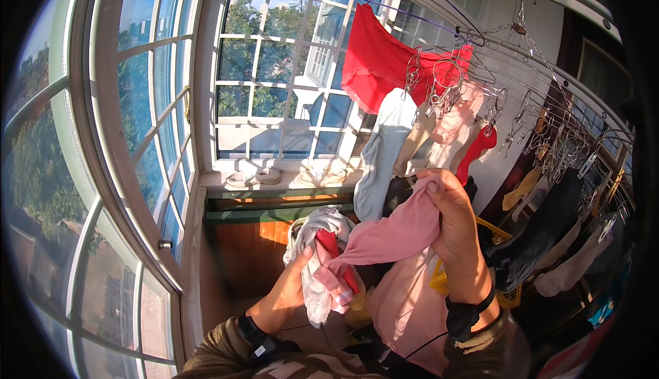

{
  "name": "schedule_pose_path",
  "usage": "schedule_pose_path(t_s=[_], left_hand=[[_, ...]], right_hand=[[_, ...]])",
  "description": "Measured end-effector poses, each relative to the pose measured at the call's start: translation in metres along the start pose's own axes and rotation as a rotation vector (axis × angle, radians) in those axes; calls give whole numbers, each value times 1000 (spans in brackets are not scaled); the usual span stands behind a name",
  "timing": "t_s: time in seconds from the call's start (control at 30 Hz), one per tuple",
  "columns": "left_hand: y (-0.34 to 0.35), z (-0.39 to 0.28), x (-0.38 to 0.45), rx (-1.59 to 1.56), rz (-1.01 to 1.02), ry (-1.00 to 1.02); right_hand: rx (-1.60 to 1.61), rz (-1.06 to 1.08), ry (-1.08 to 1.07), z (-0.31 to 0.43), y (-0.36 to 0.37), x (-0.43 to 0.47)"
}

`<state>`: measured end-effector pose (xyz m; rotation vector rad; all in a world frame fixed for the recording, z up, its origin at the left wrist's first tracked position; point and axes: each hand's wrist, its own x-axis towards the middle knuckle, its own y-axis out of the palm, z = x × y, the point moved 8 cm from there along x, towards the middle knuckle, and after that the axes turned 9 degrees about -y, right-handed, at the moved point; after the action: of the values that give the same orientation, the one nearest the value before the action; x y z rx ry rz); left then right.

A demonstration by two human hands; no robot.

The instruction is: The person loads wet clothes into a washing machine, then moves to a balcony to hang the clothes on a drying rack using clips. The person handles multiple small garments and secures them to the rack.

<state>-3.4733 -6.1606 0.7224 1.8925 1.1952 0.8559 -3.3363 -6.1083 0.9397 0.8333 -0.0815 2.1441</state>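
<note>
My right hand (455,217) pinches one end of a pink sock-like cloth (394,232) between thumb and fingers. The cloth stretches across to a bundle of small laundry (322,232) in my left hand (288,281). White, red and pink pieces show in that bundle, and a white piece dangles below my left fingers. Above my right hand hangs a wire drying rack with metal clips (448,83). From its clips hang a light blue sock (383,147), a beige sock (412,139) and a red sock (479,152). A red garment (376,65) drapes there beside a purple hanger (406,11).
White-framed windows (154,47) run along the left and ahead. Pale shoes (322,174) rest on the sill. At right, more clips hold dark garments (540,224) and a pale sock (566,276). Below are a yellow plastic basket (438,278) and a large pink cloth (406,307).
</note>
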Motion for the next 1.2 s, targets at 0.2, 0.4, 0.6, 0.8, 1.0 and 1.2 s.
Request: schedule_pose_path(t_s=[0.2, 0.4, 0.6, 0.8, 1.0, 1.2], left_hand=[[63, -70, 1, 402, -152, 440], [149, -90, 13, 513, -25, 576], [180, -128, 19, 568, -63, 641], [194, -167, 38, 732, -197, 864], [196, -183, 62, 621, -99, 862], [193, -179, 79, 587, 12, 667]], right_hand=[[-239, 278, 89, 2, 27, 0], [-592, 271, -87, -6, 50, 12], [-401, -95, -200, 44, 21, 34], [-875, -255, -479, 83, 18, 76], [-777, -134, -436, 75, 27, 95], [-792, -41, -355, 79, 23, 93]])
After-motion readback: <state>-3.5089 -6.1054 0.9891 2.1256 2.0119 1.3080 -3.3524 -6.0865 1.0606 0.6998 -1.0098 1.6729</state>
